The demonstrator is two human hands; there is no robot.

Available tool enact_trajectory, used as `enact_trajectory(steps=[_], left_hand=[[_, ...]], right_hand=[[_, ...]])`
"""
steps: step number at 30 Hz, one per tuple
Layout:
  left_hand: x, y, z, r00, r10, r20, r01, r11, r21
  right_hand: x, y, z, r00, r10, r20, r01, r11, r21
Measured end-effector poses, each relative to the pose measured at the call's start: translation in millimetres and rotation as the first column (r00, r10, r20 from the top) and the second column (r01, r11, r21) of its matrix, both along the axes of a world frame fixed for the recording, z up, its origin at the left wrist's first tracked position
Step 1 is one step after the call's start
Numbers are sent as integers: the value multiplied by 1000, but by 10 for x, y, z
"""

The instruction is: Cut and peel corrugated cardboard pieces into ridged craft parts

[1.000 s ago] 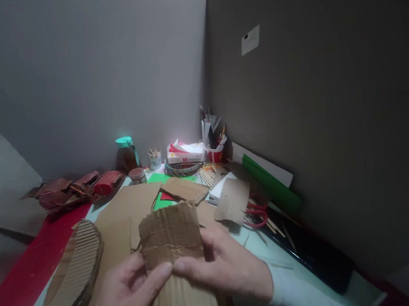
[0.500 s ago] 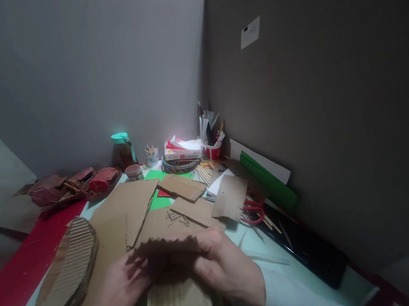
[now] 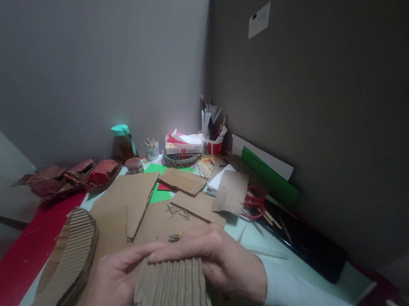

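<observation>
A ridged strip of corrugated cardboard (image 3: 170, 300) lies between my hands at the bottom middle, its grooves running toward me. My left hand (image 3: 118, 282) grips its left side near the far end. Across that far edge lie the fingers of my right hand (image 3: 222, 257), with the thumb side at the right edge. Both hands are closed on the piece, and they hide its far end. Just beyond my right fingers shows a small metal tip with a bit of yellow (image 3: 175, 236). To the left rests a long, rounded, ridged cardboard shape (image 3: 65, 270).
Flat cardboard sheets (image 3: 128, 192) and smaller offcuts (image 3: 231, 195) cover the table ahead. Red-handled scissors (image 3: 253, 207) and thin sticks lie at right beside a black flat object (image 3: 301, 241). Along the back stand a teal-lidded jar (image 3: 123, 143), a tissue pack (image 3: 185, 143) and a red cup (image 3: 215, 146).
The far end of the cardboard, bent up before, is now folded down or flattened under my fingers. My right fingers have moved over the top, and the ridged face shows.
</observation>
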State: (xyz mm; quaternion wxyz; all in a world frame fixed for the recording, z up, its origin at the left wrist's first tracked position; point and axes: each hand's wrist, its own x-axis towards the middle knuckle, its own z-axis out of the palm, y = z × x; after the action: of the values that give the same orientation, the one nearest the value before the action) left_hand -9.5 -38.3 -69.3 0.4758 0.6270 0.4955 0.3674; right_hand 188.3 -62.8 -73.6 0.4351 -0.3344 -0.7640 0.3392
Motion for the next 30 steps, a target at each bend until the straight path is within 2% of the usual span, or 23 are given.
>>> enact_trajectory(steps=[3,6,9,12,14,18,22,26,28,30], left_hand=[[-3,22,3,997,-38,69,44,995,-87],[32,3,33,976,5,220,39,980,-195],[55,-57,44,881,68,469,129,918,-375],[55,-119,27,810,106,576,220,857,-466],[58,-135,15,839,64,540,231,858,-459],[75,-86,4,931,-50,361,192,909,-370],[69,-25,10,943,-64,328,166,941,-296],[31,-28,-9,976,-23,216,76,967,-242],[26,-39,-30,992,26,123,0,979,-202],[37,-48,-49,996,56,70,-45,988,-147]], right_hand=[[3,12,-17,997,-73,38,69,993,99],[11,9,-7,995,-95,16,93,987,134],[18,-6,-10,989,-144,33,136,976,167],[16,-12,-38,978,-192,86,168,958,233],[10,-12,-55,969,-213,124,175,950,259],[11,-7,-25,973,-164,163,127,968,218],[77,15,112,995,18,102,-26,997,74],[146,43,217,977,199,-72,-207,967,-148],[130,35,201,980,156,-124,-182,956,-231],[79,15,147,990,35,-139,-66,972,-224]])
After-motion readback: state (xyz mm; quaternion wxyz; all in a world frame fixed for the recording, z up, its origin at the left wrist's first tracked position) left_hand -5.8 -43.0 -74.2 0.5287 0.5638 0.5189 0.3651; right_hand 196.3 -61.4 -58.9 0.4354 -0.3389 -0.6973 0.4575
